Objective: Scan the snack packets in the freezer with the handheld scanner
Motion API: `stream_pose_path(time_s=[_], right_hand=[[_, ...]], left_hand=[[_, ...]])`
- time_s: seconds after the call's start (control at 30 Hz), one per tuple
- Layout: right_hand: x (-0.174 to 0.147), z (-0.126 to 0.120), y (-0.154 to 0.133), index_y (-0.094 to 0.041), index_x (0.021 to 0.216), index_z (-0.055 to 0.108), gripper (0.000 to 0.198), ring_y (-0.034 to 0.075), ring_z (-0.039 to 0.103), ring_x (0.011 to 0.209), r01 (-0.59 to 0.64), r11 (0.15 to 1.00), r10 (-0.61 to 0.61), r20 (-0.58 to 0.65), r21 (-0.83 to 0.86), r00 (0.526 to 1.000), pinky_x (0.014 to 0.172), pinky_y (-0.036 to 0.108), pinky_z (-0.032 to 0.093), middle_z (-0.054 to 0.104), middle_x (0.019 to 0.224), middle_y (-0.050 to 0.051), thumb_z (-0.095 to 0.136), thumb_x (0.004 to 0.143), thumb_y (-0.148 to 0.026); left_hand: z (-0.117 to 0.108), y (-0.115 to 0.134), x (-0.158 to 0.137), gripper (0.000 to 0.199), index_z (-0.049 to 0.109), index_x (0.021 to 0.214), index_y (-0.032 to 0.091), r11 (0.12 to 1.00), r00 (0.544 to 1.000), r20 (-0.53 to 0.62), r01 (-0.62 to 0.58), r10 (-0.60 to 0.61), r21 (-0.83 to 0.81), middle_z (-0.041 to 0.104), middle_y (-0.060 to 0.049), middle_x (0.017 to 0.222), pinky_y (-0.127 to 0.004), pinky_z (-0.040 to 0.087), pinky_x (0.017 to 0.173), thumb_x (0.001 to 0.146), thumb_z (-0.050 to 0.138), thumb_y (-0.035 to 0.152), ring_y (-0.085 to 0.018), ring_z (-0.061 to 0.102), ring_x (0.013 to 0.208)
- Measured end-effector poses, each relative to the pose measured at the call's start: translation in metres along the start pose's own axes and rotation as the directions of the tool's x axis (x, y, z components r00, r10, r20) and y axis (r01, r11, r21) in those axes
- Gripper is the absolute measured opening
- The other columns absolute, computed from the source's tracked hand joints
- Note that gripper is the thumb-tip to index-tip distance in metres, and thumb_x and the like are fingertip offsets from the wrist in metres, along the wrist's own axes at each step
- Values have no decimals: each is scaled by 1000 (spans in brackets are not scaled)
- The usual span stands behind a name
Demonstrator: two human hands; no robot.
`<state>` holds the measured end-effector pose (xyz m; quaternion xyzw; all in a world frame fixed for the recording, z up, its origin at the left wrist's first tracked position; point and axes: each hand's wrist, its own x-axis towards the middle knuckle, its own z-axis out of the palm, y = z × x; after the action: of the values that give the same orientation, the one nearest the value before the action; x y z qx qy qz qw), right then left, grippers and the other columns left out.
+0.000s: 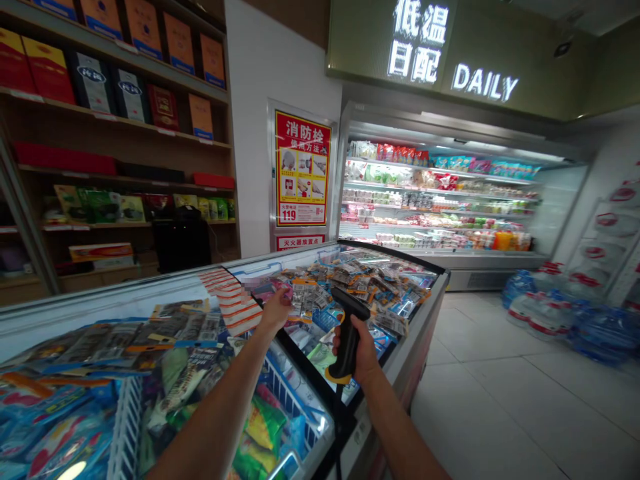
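Note:
My right hand [357, 347] is wrapped round the handle of a black and yellow barcode scanner [347, 333], whose cable runs down towards me. The scanner's head is raised over the chest freezer [325, 407]. Further forward, my left hand [278, 308] reaches over the freezer's divider with its fingers closed at a pink packet [265, 288]; the fingertips are partly hidden. Close by it lie several small clear packets with orange edges [306, 299]. To its left hangs a sheet of orange-striped labels or packets [233, 300], too blurred to tell which.
Frozen packs and a white basket [127, 427] fill the freezer's near left part. Brown packets [173, 323] cover its back. Behind stand shelves of boxes [100, 87] and a lit chiller [440, 193]. Water bottles [550, 307] stand on the tiled floor at right.

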<state>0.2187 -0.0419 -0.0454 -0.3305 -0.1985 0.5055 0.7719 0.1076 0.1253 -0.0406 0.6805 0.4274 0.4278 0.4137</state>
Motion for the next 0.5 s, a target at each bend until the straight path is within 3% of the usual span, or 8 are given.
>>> stream_pose_path(time_s=[0.17,0.5], right_hand=[[0,3,6,-15,76,57,31,9,48,40,-30,999,31,12,-32,999,37,20,39,56,52,-1,59,62,-43],[0,1,3,-15,76,56,30,9,48,40,-48,999,47,43,16,998,37,20,39,55,51,-1,58,63,-42]], left_hand=[[7,0,2,54,50,116,16,958,988,-51,-127,145,257,64,-4,79,-27,42,68,62,51,6,-17,59,74],[7,0,1,53,47,118,18,944,985,-67,-131,158,302,66,-5,86,-27,42,70,66,49,8,-18,59,79]])
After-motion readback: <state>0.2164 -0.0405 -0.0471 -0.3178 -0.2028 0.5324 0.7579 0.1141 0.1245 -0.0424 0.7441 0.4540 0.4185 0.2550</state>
